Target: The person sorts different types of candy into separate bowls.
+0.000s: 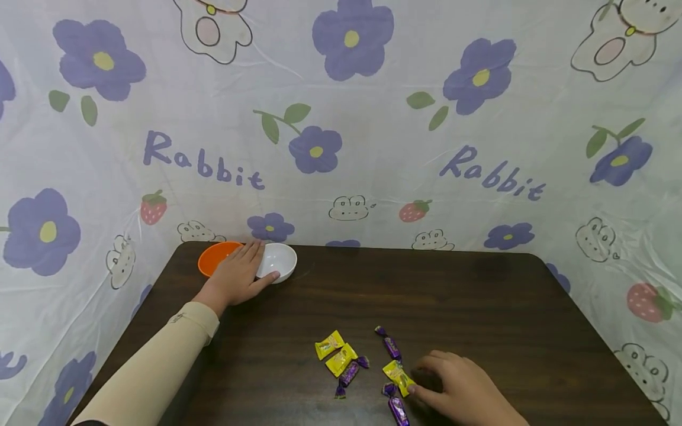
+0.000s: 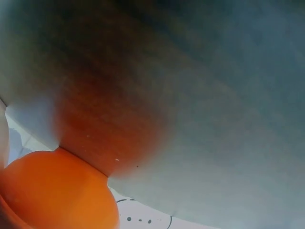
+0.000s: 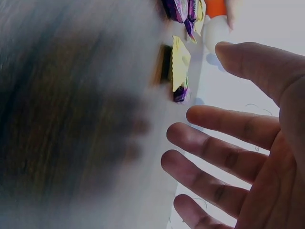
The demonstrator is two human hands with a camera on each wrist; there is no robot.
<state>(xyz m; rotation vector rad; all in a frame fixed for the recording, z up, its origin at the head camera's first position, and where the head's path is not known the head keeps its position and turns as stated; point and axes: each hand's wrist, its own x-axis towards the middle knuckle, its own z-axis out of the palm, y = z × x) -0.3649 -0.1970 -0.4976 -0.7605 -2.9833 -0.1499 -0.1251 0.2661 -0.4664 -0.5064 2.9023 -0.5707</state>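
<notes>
My left hand (image 1: 236, 277) lies with straight fingers between an orange bowl (image 1: 209, 260) and a white bowl (image 1: 285, 260), its thumb at the white bowl's near rim. The orange bowl (image 2: 62, 191) also shows in the left wrist view; the hand there is mostly out of sight. Beside a yellow-wrapped candy (image 1: 396, 377) is my right hand (image 1: 460, 384), thumb and fingers spread apart. In the right wrist view, a gap separates this hand (image 3: 262, 157) from the yellow candy (image 3: 180, 64). Purple twist-wrapped candies (image 1: 392, 348) (image 1: 397, 409) lie above and below that one.
Left of these are two more yellow candies (image 1: 330, 345) (image 1: 341, 360) and a purple candy (image 1: 350, 376). All lie on a dark wooden table (image 1: 298, 307) with rounded far corners. A patterned white cloth (image 1: 373, 130) hangs behind and at the sides.
</notes>
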